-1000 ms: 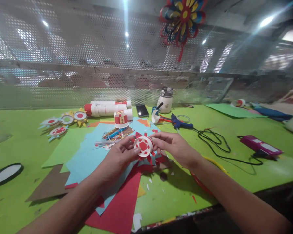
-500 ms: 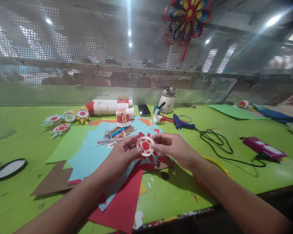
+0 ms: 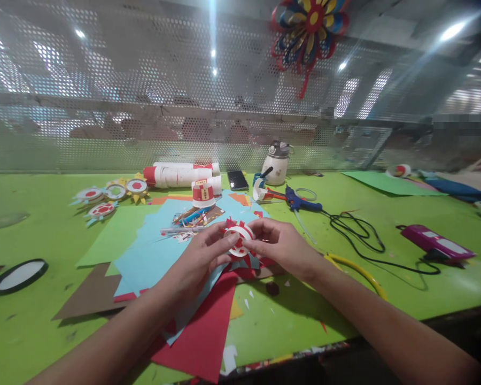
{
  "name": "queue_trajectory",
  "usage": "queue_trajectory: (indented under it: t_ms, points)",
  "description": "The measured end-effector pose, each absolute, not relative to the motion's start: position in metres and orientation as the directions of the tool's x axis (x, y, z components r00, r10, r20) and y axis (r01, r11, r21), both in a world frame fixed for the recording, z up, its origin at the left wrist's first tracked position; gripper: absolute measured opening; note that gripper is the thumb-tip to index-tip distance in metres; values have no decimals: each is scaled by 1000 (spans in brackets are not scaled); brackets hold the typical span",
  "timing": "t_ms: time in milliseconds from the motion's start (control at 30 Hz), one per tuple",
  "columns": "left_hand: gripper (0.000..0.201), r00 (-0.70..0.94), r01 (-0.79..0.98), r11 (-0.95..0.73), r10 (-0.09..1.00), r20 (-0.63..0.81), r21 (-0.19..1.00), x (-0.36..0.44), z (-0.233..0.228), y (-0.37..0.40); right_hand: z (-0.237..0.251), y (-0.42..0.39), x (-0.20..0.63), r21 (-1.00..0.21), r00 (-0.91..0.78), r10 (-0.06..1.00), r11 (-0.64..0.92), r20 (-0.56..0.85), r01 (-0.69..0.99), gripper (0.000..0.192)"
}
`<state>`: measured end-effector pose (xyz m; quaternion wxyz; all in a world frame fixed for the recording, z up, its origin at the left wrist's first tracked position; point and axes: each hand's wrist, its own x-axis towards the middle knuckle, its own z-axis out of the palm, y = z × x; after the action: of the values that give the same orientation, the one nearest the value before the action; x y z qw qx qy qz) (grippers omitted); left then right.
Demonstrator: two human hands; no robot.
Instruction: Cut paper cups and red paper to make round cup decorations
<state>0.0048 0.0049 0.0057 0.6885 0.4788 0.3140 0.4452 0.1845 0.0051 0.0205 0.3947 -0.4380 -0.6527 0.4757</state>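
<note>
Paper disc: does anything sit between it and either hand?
No. Both hands hold the paper disc directly: the left hand pinches its left edge and the right hand its right edge, above the blue sheets. Nothing visible lies between fingers and disc.

bright overhead lights | lens flare streaks | edges warped, soft

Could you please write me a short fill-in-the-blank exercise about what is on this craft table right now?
1. Both hands, left hand and right hand, hold a small round paper ornament coloured white and ____.
2. The glue gun beyond the right hand is ____.
3. The table surface is ____.
4. The paper sheet nearest the person is ____.

Missing words: red; blue; green; red
</note>
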Motion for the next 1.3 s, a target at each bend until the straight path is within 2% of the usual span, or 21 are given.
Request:
queue_trajectory:
  t_ms: [133,400,633,800,1033,1300]
  points:
    - [45,369,-245,144,928,-45,959,6,8,4,15,4,181,-948,-322,935,229,151,220,22]
    - [30,348,-235,130,937,-42,963,8,11,1,8,2,176,-913,-325,924,297,201,281,27]
    - [27,415,-298,138,910,-3,944,4,6,6,16,2,182,-961,-408,905,209,120,180,31]
    - [36,418,-316,137,908,8,939,4,6,6,23,1,184,-985,-411,910,117,56,125,26]
    - [39,395,-192,68,919,14,979,4,8,5,23,-1,185,-993,-386,921,85,46,85,22]
    - [38,398,-69,-21,916,47,997,5,12,4,22,-1,182,-934,-319,937,233,141,270,20]
